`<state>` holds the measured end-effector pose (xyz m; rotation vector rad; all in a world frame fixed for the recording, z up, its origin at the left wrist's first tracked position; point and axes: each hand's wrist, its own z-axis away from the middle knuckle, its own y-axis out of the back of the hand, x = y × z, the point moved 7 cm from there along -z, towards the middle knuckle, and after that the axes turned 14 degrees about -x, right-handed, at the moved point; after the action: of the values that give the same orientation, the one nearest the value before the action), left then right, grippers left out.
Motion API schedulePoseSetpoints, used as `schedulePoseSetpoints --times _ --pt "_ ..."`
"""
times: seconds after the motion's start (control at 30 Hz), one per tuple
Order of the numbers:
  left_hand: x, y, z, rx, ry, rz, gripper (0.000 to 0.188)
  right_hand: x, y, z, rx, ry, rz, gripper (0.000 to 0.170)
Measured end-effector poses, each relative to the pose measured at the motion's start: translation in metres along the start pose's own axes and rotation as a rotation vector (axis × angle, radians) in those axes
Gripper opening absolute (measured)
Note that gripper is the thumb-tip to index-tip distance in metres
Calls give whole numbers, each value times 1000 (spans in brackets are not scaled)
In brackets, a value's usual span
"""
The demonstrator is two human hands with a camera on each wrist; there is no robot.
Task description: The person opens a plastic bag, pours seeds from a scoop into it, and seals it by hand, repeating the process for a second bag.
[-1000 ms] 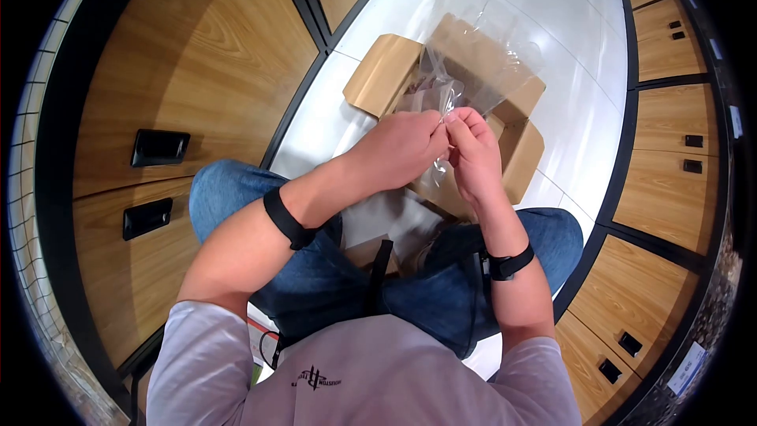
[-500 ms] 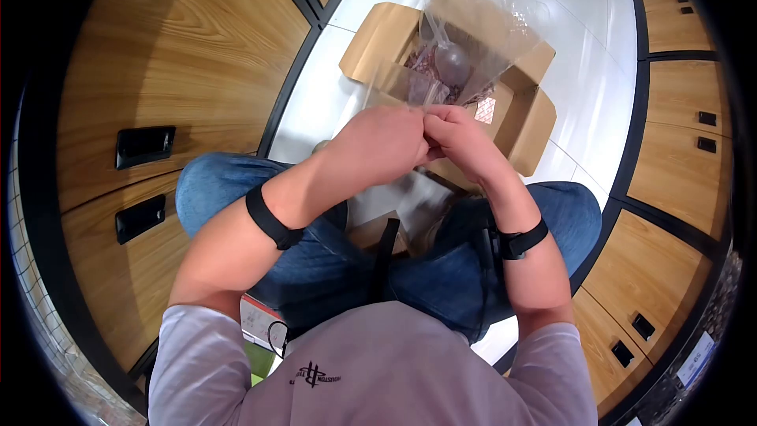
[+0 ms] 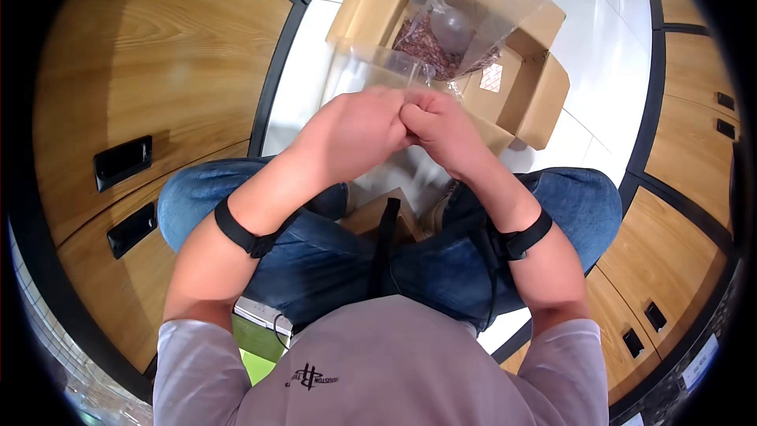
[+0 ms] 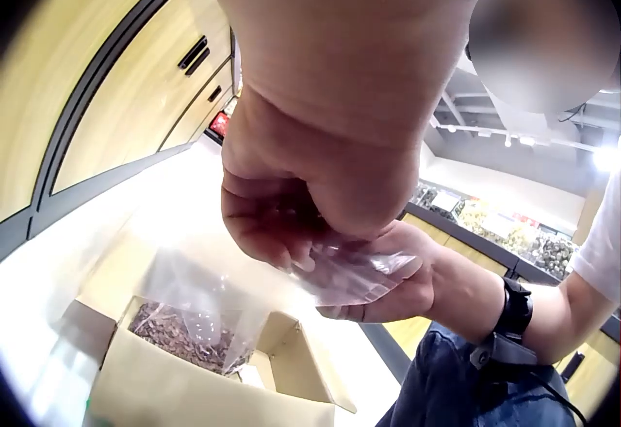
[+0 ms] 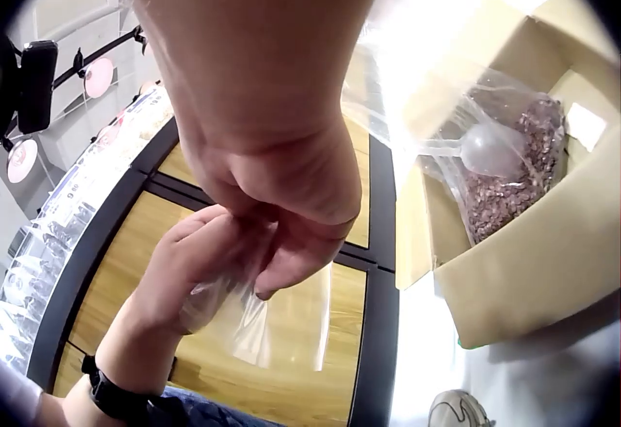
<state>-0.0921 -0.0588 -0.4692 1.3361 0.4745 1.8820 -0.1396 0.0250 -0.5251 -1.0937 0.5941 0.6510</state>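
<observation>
Pinching bag point(image 5: 254, 338) with left hand point(image 3: 351, 132) and right hand point(image 3: 443, 132) near box point(image 5: 529, 296), might split it by tugging too hard.

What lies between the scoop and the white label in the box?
In the right wrist view, reddish flakes in a clear bag separate scoop and label.

light grey short-sleeved shirt point(image 3: 402, 367) with black logo point(image 3: 310, 377), blue jeans point(image 3: 319, 264), black forearm straps point(image 3: 530, 238)
</observation>
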Motion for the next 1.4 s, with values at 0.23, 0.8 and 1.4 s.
schedulePoseSetpoints --times 0.23,0.8,1.4 --pt "7 5 -12 31 21 212 17 -5 18 3 31 44 92 20" --pt "10 16 -20 140 57 32 16 -35 30 16 167 -122 538 21" --pt "-15 38 -10 137 299 239 24 -93 13 38 430 604 1422 8"
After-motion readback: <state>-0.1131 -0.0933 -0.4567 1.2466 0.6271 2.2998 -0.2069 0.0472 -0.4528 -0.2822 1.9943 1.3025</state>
